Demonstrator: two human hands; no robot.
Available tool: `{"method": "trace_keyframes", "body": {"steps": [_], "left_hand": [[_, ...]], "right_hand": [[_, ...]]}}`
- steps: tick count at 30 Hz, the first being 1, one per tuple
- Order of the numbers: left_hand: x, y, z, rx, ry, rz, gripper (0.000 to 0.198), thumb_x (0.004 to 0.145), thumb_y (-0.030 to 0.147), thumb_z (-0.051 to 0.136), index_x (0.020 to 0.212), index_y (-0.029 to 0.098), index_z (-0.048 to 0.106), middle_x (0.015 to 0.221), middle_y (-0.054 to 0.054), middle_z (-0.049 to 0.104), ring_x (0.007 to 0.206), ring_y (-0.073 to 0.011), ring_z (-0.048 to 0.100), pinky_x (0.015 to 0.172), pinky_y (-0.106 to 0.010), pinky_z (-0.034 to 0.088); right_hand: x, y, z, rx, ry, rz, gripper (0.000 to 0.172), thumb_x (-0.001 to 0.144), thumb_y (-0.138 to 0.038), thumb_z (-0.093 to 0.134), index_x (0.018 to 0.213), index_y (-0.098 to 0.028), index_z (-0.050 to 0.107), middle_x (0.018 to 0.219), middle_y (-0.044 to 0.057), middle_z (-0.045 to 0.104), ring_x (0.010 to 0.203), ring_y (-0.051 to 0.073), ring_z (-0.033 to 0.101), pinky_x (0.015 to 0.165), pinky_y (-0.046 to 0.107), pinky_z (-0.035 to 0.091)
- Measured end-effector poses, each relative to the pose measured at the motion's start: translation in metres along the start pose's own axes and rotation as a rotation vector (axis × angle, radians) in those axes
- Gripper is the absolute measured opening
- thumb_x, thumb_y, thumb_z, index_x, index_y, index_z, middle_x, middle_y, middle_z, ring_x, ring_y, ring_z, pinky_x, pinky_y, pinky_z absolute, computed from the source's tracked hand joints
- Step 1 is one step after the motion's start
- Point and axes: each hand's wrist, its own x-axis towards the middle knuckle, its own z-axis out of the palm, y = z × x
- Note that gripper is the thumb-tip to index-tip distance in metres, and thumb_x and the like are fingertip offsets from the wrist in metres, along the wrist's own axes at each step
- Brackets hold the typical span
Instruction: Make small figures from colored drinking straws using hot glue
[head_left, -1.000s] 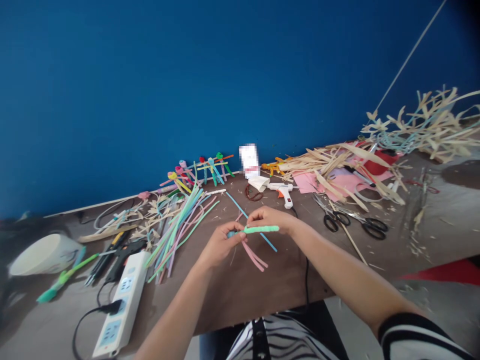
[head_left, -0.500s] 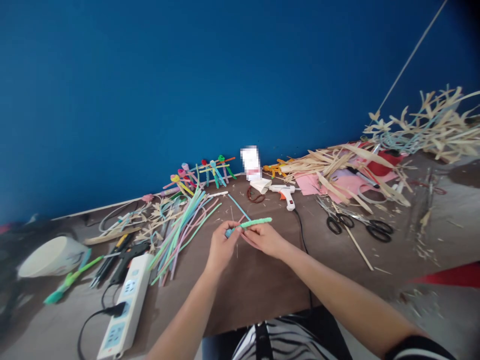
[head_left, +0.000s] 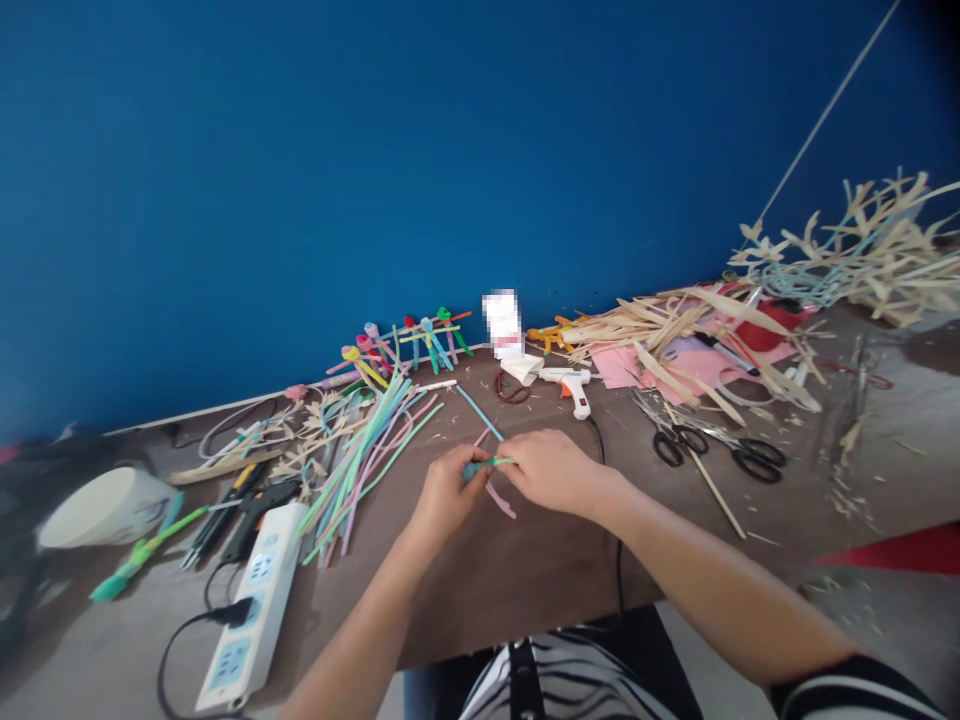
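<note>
Green stem (head_left: 492, 462) sits gripped in your right hand (head_left: 551, 470), your left hand (head_left: 448, 488) pinching the blue piece (head_left: 470, 470). Likely light and bendy, it's best held near there.

On the table (head_left: 525, 600), pipe cleaners (head_left: 377, 432) lie left of the hands (head_left: 553, 468), a glue gun (head_left: 575, 385) behind them — scissors (head_left: 677, 432) right.

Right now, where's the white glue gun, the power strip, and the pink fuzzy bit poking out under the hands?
White glue gun (head_left: 577, 387): head view, where the barrel meets the handle.
Power strip (head_left: 262, 592): head view, top face, about midway.
Pink fuzzy bit (head_left: 501, 502): head view, middle of its visible length.
</note>
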Motion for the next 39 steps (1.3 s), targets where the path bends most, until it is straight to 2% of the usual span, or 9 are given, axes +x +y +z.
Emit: {"method": "trace_keyframes", "body": {"steps": [6, 9, 15, 19, 22, 25, 31, 35, 39], "left_hand": [[0.0, 0.002, -0.008, -0.097, -0.15, -0.015, 0.01, 0.069, 0.021, 0.054, 0.073, 0.016, 0.061, 0.067, 0.0, 0.059, 0.064, -0.0126, 0.051, 0.061, -0.021, 0.036], [-0.002, 0.002, -0.008, -0.206, -0.175, -0.077, 0.011, 0.069, 0.024, 0.055, 0.073, 0.015, 0.061, 0.063, 0.002, 0.057, 0.06, -0.011, 0.048, 0.058, -0.02, 0.035], [-0.008, -0.005, -0.001, -0.497, -0.11, -0.206, 0.018, 0.066, 0.033, 0.06, 0.071, 0.015, 0.057, 0.054, 0.006, 0.044, 0.05, -0.0066, 0.037, 0.049, -0.018, 0.029], [-0.008, -0.005, 0.004, -0.558, 0.0, -0.254, 0.02, 0.07, 0.034, 0.056, 0.074, 0.015, 0.055, 0.05, 0.006, 0.039, 0.046, -0.0058, 0.032, 0.045, -0.017, 0.026], [-0.008, -0.001, 0.004, -0.476, -0.004, -0.273, 0.02, 0.071, 0.034, 0.053, 0.075, 0.015, 0.056, 0.05, 0.006, 0.04, 0.046, -0.0064, 0.032, 0.044, -0.017, 0.026], [-0.008, 0.0, 0.002, -0.446, -0.049, -0.269, 0.02, 0.071, 0.035, 0.053, 0.073, 0.015, 0.057, 0.05, 0.006, 0.04, 0.047, -0.0066, 0.033, 0.045, -0.017, 0.027], [-0.009, -0.003, 0.007, -0.453, -0.012, -0.256, 0.019, 0.075, 0.032, 0.047, 0.072, 0.015, 0.054, 0.053, 0.005, 0.04, 0.05, -0.0075, 0.035, 0.048, -0.018, 0.029], [-0.007, -0.004, 0.012, -0.272, 0.099, -0.221, 0.016, 0.074, 0.03, 0.047, 0.072, 0.016, 0.054, 0.058, 0.003, 0.049, 0.055, -0.0097, 0.043, 0.055, -0.02, 0.034], [-0.007, -0.004, 0.012, -0.089, 0.114, -0.165, 0.013, 0.074, 0.025, 0.045, 0.073, 0.017, 0.055, 0.063, 0.001, 0.057, 0.06, -0.0128, 0.05, 0.06, -0.022, 0.037]], "right_hand": [[0.007, 0.015, -0.003, 0.256, 0.085, -0.069, 0.007, 0.07, -0.023, 0.055, 0.073, -0.018, 0.06, 0.076, 0.001, 0.063, 0.072, 0.015, 0.055, 0.061, 0.023, 0.032], [0.014, 0.024, 0.002, 0.538, 0.025, -0.075, 0.008, 0.068, -0.022, 0.055, 0.068, -0.015, 0.06, 0.068, -0.001, 0.06, 0.065, 0.012, 0.051, 0.059, 0.021, 0.033], [0.022, 0.031, 0.03, 1.265, -0.29, 0.14, 0.021, 0.067, -0.035, 0.056, 0.069, -0.014, 0.054, 0.05, -0.005, 0.049, 0.041, 0.005, 0.039, 0.042, 0.018, 0.031], [0.02, 0.023, 0.05, 1.432, -0.235, 0.208, 0.019, 0.067, -0.034, 0.055, 0.069, -0.015, 0.053, 0.042, -0.008, 0.039, 0.035, 0.004, 0.029, 0.034, 0.016, 0.019], [0.017, 0.016, 0.057, 1.363, -0.068, 0.317, 0.014, 0.068, -0.029, 0.052, 0.068, -0.015, 0.054, 0.04, -0.009, 0.032, 0.035, 0.004, 0.023, 0.035, 0.017, 0.015], [0.016, 0.013, 0.059, 1.246, 0.067, 0.389, 0.01, 0.068, -0.023, 0.051, 0.066, -0.015, 0.056, 0.043, -0.007, 0.038, 0.04, 0.006, 0.031, 0.039, 0.018, 0.024], [0.015, 0.01, 0.063, 1.086, 0.114, 0.341, 0.018, 0.072, -0.027, 0.047, 0.071, -0.015, 0.06, 0.067, 0.0, 0.059, 0.064, 0.013, 0.052, 0.059, 0.023, 0.038], [0.007, 0.002, 0.061, 0.639, 0.071, 0.201, 0.032, 0.083, -0.034, 0.035, 0.072, -0.015, 0.059, 0.066, 0.003, 0.06, 0.062, 0.015, 0.053, 0.056, 0.023, 0.036], [-0.007, -0.01, 0.045, 0.118, 0.041, 0.143, 0.027, 0.087, -0.029, 0.029, 0.093, -0.018, 0.053, 0.076, 0.007, 0.063, 0.066, 0.018, 0.058, 0.058, 0.026, 0.036]]}}
